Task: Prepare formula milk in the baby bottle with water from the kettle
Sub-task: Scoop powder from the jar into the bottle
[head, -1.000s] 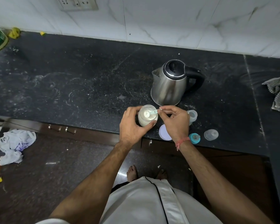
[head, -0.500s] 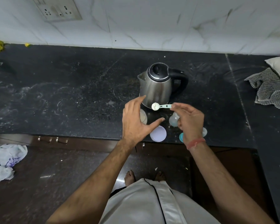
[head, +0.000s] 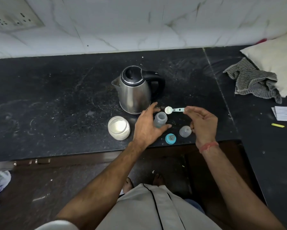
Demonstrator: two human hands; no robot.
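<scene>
A black stone counter [head: 56, 97] fills the middle of the view, with white marbled wall tiles [head: 139, 22] behind it at 12 o'clock. On the counter, a steel kettle [head: 134, 92] with a black lid and handle stands upright near the centre, spout toward 9 o'clock. Far off at 2 o'clock lies a crumpled striped cloth [head: 254, 82].

The left hand [head: 147, 125] reaches in from 6 o'clock, fingers spread wide and curved around the baby bottle [head: 159, 120] — thumb on the near side, fingertips by the kettle's base; whether it actually touches the bottle cannot be told. The bottle stands open-mouthed just in front of the kettle, at the kettle's 5 o'clock.

The right hand [head: 203, 124] pinches the handle of a small pale-blue scoop [head: 174, 110] between thumb and fingertips. The scoop's bowl, heaped with white powder, hangs just above and beyond the bottle's mouth.

At the bottle's 9 o'clock sits an open glass jar [head: 118, 127] of white powder, well apart from the kettle. At the bottle's 5 o'clock lies a teal ring with the teat [head: 170, 138], and just beside that, at 3 o'clock, a clear cap [head: 184, 131] — partly behind the right hand.
</scene>
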